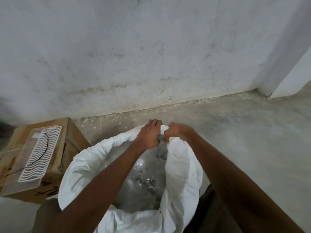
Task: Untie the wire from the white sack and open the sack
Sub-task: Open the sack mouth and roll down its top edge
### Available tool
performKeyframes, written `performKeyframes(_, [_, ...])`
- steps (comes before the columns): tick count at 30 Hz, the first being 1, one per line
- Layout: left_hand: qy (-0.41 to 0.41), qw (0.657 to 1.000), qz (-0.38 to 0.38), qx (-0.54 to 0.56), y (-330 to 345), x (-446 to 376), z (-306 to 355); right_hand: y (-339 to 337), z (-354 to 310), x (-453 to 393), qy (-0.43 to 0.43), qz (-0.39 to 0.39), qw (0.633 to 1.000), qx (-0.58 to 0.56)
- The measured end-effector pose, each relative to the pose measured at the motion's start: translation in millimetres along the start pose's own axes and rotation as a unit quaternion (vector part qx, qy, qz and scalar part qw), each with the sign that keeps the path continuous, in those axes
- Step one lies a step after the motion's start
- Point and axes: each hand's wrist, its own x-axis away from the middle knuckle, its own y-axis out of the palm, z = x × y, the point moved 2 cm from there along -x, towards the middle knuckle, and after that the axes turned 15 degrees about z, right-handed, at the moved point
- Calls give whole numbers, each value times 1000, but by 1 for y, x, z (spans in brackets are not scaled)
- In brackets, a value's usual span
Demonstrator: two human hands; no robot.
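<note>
The white sack (80, 172) stands on the floor below me with its mouth spread wide and its rim rolled outward. Inside it a clear plastic liner (143, 180) shows small dark items. My left hand (149, 133) and my right hand (175, 132) meet at the far rim of the sack, both with fingers closed on the white fabric and the liner's edge. A thin black wire (42, 153) lies curved on a white wavy grille on top of a cardboard box at the left, apart from the sack.
The cardboard box (67, 148) with the white grille (38, 155) touches the sack's left side. A stained whitewashed wall (151, 56) rises just beyond the sack. Bare concrete floor (252, 132) stretches to the right.
</note>
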Motion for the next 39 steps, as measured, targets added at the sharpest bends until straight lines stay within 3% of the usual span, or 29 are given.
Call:
performKeyframes(3, [-80, 996, -30, -14, -2, -9, 4, -3, 2, 0, -12, 0, 1000, -20])
performKeyframes(6, [-119, 989, -87, -30, -6, -26, 4, 17, 10, 13, -13, 157, 987, 10])
performKeyframes(8, [-135, 980, -143, -9, -4, -38, 2, 33, 13, 30, -3, 274, 959, 75])
performKeyframes(10, [-141, 970, -194, 30, -3, -47, -1, 38, 19, 40, 2, 319, 945, 77])
performKeyframes(12, [-117, 969, -210, 53, 1, -48, -3, 31, 24, 36, 5, 276, 961, -2])
performKeyframes(16, [71, 994, -60, 49, -2, -27, 11, 7, 24, 19, 49, 94, 988, -113])
performKeyframes(17, [93, 993, -51, 61, -4, -23, 16, 3, 21, 18, 44, 50, 991, -116])
performKeyframes(19, [61, 994, -59, 66, -12, -25, 24, -4, 18, 18, 45, 3, 991, -125])
performKeyframes(22, [36, 993, -99, -43, -19, -41, 32, 6, 19, 28, 51, 66, 983, -163])
performKeyframes(25, [12, 985, -154, -82, -11, -51, 36, 31, 25, 52, 51, 222, 973, -43])
performKeyframes(27, [8, 975, -207, -86, -5, -55, 39, 39, 35, 61, 58, 253, 965, -38])
performKeyframes(29, [24, 973, -224, -56, -1, -55, 44, 36, 46, 58, 79, 242, 963, -88])
performKeyframes(31, [80, 982, -169, -16, 1, -47, 48, 23, 54, 52, 101, 217, 962, -131])
performKeyframes(34, [167, 984, -67, 12, 2, -29, 47, -1, 47, 55, 83, 75, 974, -197])
performKeyframes(36, [136, 987, -75, 30, 1, -25, 48, -9, 44, 57, 73, 14, 973, -220])
performKeyframes(37, [106, 990, -90, 24, -2, -27, 50, -8, 43, 57, 70, 14, 969, -237])
performKeyframes(39, [76, 990, -117, -25, -5, -37, 54, 4, 44, 56, 68, 91, 967, -228])
